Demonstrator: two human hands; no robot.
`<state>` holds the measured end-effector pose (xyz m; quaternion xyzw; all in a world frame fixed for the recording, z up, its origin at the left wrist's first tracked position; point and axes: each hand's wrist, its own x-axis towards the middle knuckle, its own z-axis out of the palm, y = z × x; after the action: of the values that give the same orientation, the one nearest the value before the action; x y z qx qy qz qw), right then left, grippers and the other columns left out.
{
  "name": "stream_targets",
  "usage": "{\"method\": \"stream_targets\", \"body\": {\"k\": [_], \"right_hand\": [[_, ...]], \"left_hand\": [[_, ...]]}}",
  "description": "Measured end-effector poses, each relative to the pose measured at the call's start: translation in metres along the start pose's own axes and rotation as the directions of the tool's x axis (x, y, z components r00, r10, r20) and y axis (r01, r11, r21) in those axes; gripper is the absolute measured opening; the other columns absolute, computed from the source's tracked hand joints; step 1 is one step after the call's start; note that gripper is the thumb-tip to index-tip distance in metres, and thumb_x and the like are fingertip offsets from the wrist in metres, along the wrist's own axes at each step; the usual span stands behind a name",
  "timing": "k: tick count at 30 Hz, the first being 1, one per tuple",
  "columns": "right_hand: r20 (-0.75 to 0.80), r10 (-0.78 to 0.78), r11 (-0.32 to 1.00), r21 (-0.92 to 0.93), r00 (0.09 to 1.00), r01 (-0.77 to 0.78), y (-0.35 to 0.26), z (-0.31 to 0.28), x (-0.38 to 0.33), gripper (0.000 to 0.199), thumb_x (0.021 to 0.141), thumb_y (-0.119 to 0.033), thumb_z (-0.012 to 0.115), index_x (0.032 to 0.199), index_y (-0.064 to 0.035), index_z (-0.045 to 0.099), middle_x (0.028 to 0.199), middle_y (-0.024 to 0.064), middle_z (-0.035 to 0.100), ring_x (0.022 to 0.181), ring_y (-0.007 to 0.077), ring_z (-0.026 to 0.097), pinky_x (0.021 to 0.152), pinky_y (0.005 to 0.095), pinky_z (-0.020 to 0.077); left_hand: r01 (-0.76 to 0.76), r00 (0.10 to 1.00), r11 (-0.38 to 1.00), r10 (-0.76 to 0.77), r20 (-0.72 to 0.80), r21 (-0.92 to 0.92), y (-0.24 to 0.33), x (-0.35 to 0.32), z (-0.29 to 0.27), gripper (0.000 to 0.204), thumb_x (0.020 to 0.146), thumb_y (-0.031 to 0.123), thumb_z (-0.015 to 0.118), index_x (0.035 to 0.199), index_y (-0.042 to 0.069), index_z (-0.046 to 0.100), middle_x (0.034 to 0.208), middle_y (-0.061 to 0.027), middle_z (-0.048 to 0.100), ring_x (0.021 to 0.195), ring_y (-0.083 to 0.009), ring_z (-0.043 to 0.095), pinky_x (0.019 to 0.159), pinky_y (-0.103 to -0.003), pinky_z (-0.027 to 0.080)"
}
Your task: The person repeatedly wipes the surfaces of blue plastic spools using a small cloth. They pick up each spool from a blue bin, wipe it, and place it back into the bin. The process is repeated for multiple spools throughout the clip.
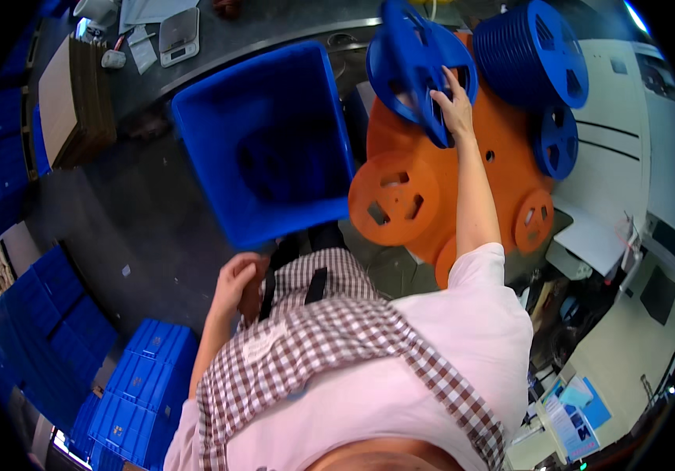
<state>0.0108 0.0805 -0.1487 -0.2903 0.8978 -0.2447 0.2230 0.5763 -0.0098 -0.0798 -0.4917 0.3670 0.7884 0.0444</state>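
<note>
My right hand (453, 104) reaches up and grips a large blue plastic reel (409, 63) through one of its cut-outs, holding it tilted over a pile of orange reels (431, 180). A stack of blue reels (527, 53) lies to the right of it, with a smaller blue reel (555, 141) below. My left hand (237, 282) rests low against my checked apron, just under the near edge of a big blue plastic bin (267, 141); its fingers are curled, and whether it holds anything is hidden.
Stacked blue crates (137, 385) stand on the floor at the lower left. A cardboard stack (70, 102), a small scale (179, 35) and papers lie on the dark worktop at the top left. White benches (628, 157) with clutter run along the right.
</note>
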Motion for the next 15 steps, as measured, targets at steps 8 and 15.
{"method": "stream_targets", "body": {"k": [8,15], "right_hand": [[0.404,-0.352,-0.124,0.874,0.844,-0.47,-0.118,0.006,-0.146,0.061,0.093,-0.038,0.046,0.142,-0.0013,0.04,0.129,0.0306,0.053,0.097,0.0336,0.068,0.081,0.0438,0.0592],[0.429,-0.462,-0.035,0.866,0.776,-0.5,-0.129,0.054,-0.214,0.064,0.093,-0.039,0.044,0.138,0.0062,0.04,0.123,0.0338,0.055,0.097,0.0376,0.067,0.077,0.0417,0.0601]], "left_hand": [[-0.749,0.631,0.565,0.768,0.112,0.345,0.139,0.079,0.063,0.021,0.087,-0.001,0.065,0.107,0.006,0.067,0.107,-0.0066,0.063,0.101,-0.0209,0.063,0.086,-0.03,0.051],[-0.846,-0.112,-0.269,0.934,0.34,0.46,0.173,0.118,0.107,0.028,0.081,0.0,0.071,0.107,0.008,0.069,0.106,-0.0076,0.065,0.095,-0.0226,0.066,0.079,-0.031,0.056]]}}
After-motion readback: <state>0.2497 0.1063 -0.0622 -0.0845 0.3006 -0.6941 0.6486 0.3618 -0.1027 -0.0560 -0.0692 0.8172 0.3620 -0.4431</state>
